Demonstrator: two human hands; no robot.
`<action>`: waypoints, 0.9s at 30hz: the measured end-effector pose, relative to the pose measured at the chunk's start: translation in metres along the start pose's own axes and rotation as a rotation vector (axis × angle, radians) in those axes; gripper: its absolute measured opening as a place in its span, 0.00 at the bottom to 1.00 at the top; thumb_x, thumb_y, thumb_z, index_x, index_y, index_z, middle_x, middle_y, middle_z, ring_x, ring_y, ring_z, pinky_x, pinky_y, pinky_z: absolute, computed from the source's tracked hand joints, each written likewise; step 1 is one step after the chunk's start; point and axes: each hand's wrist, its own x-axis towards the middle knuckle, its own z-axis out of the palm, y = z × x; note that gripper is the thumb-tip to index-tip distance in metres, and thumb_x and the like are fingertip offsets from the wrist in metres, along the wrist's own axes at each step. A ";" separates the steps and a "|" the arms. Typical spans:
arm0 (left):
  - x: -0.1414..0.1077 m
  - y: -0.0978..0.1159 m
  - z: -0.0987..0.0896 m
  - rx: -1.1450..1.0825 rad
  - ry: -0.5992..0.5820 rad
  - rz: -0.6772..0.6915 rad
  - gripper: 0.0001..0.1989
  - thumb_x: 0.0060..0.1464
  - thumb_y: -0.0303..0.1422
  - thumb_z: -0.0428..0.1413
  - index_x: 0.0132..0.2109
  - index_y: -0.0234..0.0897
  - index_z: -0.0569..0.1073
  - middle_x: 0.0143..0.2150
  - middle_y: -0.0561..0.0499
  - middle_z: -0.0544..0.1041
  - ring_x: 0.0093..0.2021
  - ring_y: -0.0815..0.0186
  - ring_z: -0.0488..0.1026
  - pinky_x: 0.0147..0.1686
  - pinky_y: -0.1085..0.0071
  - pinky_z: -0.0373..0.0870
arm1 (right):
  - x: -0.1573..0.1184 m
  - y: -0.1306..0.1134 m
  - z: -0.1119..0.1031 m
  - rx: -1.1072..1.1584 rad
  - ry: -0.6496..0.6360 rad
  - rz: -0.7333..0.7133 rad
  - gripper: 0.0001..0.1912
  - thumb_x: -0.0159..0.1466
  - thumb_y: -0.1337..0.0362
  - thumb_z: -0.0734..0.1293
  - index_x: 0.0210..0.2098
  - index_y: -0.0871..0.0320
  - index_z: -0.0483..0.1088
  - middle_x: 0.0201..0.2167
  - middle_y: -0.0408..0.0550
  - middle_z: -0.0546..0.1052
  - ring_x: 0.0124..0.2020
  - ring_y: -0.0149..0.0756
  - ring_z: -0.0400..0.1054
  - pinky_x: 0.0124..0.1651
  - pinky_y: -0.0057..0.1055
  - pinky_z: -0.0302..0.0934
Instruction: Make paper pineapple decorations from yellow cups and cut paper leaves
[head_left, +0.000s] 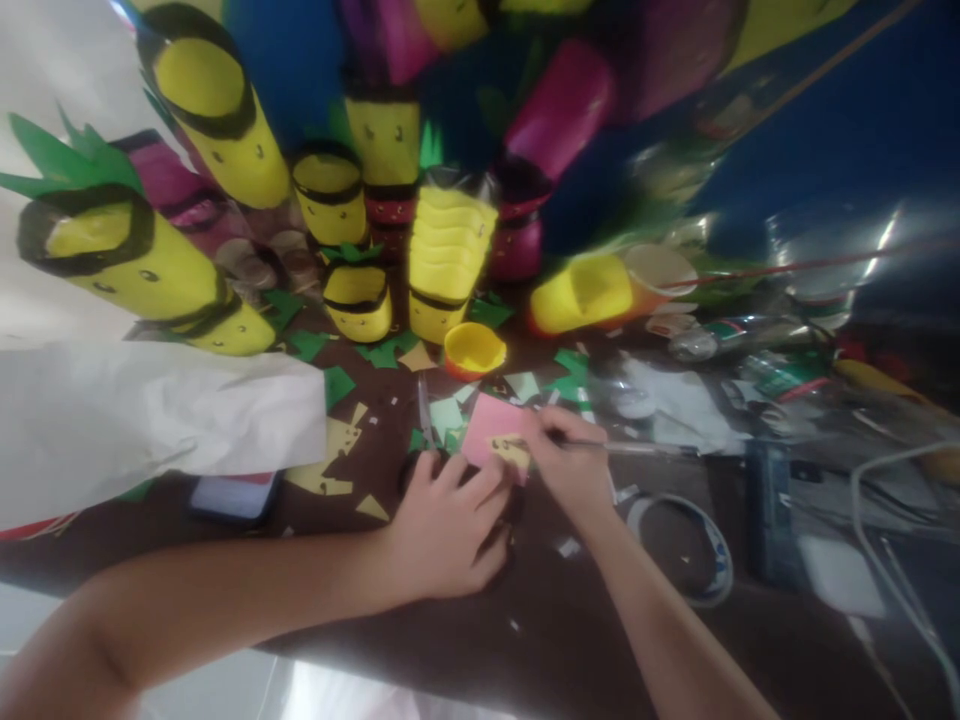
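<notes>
Gripped pen at right, left hand spread over pink paper

Right hand [566, 455] is closed on a slim pen [652, 449], its fingers pinched near the writing end. Left hand [454, 525] lies palm down, fingers bent at the lower left edge of the pink paper [491, 420]; whether they pinch it or only press, I cannot tell.

Surroundings, by size. Dark brown table [337, 625], running across my view under both forearms. White sheet [187, 405], creased, at the person's left. Big yellow container [161, 260] with a black rim and drawn eyes, tilted, green paper leaves [71, 160] behind its mouth. Stack of nested yellow cups [451, 240], beyond the hands and near upright. Yellow cup [581, 292], on its side, right of the stack. Clear plastic bottle [731, 337], lying farther right. Ring-shaped roll [722, 565], flat beside the right forearm. Phone [229, 500], partly under the white sheet. Small yellow bowl [474, 352], mouth up, just beyond the pink paper. Scissors [424, 410], blades pointing away from the person, handles hard to make out by the left fingers. Green scraps [339, 385], scattered about the cups.

Pink paper: on the table between the two hands. Smallest noted: pale yellow piece [511, 455] with dark marks, on the pink paper, pen tip at it; contact is too blurred to confirm.
</notes>
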 end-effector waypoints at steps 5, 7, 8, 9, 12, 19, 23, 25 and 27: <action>0.000 0.000 -0.001 -0.007 -0.002 0.001 0.21 0.54 0.42 0.43 0.51 0.39 0.66 0.55 0.47 0.63 0.41 0.59 0.61 0.36 0.60 0.54 | -0.001 0.000 0.000 0.009 0.000 0.005 0.19 0.56 0.64 0.60 0.13 0.57 0.49 0.13 0.36 0.50 0.17 0.24 0.47 0.20 0.24 0.45; 0.000 0.000 -0.001 -0.012 -0.005 0.000 0.21 0.55 0.41 0.43 0.52 0.39 0.66 0.55 0.48 0.63 0.41 0.59 0.61 0.36 0.60 0.54 | -0.001 0.001 0.000 0.007 0.004 0.003 0.19 0.56 0.64 0.60 0.13 0.57 0.48 0.13 0.36 0.50 0.17 0.24 0.47 0.20 0.24 0.45; 0.000 0.000 -0.001 -0.014 -0.004 -0.001 0.20 0.55 0.41 0.43 0.51 0.39 0.66 0.55 0.48 0.63 0.41 0.59 0.61 0.36 0.60 0.54 | -0.001 0.001 0.000 0.010 0.000 0.003 0.19 0.56 0.64 0.60 0.13 0.57 0.49 0.13 0.36 0.50 0.17 0.24 0.47 0.20 0.24 0.45; 0.000 0.000 -0.001 -0.015 -0.006 -0.002 0.20 0.55 0.42 0.43 0.51 0.39 0.66 0.55 0.48 0.63 0.41 0.59 0.61 0.36 0.60 0.54 | -0.001 0.001 0.000 0.016 -0.007 0.004 0.19 0.56 0.64 0.60 0.13 0.57 0.49 0.13 0.36 0.51 0.17 0.24 0.47 0.20 0.24 0.45; 0.000 0.000 -0.001 -0.017 -0.010 -0.001 0.20 0.55 0.42 0.43 0.51 0.39 0.66 0.55 0.48 0.63 0.41 0.59 0.61 0.36 0.60 0.54 | -0.001 0.001 0.000 0.017 -0.006 0.012 0.19 0.56 0.64 0.60 0.13 0.57 0.49 0.13 0.36 0.50 0.17 0.24 0.47 0.20 0.24 0.45; 0.000 0.000 0.000 -0.007 -0.011 -0.002 0.20 0.54 0.42 0.43 0.51 0.39 0.67 0.54 0.47 0.63 0.41 0.59 0.61 0.36 0.61 0.54 | -0.001 -0.002 -0.001 0.025 -0.003 -0.009 0.19 0.56 0.64 0.60 0.14 0.57 0.48 0.13 0.36 0.49 0.17 0.24 0.46 0.20 0.24 0.44; 0.001 0.000 0.000 -0.001 -0.002 0.001 0.20 0.54 0.42 0.44 0.51 0.40 0.67 0.54 0.47 0.63 0.41 0.59 0.61 0.36 0.61 0.54 | -0.001 -0.002 0.000 0.018 0.011 -0.009 0.20 0.57 0.63 0.60 0.13 0.57 0.47 0.13 0.36 0.49 0.17 0.24 0.45 0.20 0.24 0.44; 0.001 0.000 0.000 0.000 0.000 0.003 0.21 0.54 0.42 0.44 0.51 0.40 0.66 0.54 0.47 0.63 0.40 0.59 0.61 0.36 0.61 0.54 | -0.001 -0.001 0.000 0.024 0.004 -0.018 0.19 0.57 0.64 0.60 0.13 0.57 0.48 0.13 0.36 0.49 0.17 0.24 0.46 0.20 0.24 0.44; 0.001 0.000 0.000 -0.002 -0.001 0.004 0.20 0.54 0.42 0.44 0.51 0.39 0.66 0.54 0.48 0.63 0.40 0.60 0.61 0.35 0.60 0.54 | -0.001 0.000 0.000 0.025 0.009 -0.022 0.19 0.57 0.64 0.60 0.13 0.57 0.48 0.13 0.36 0.50 0.17 0.24 0.46 0.20 0.24 0.45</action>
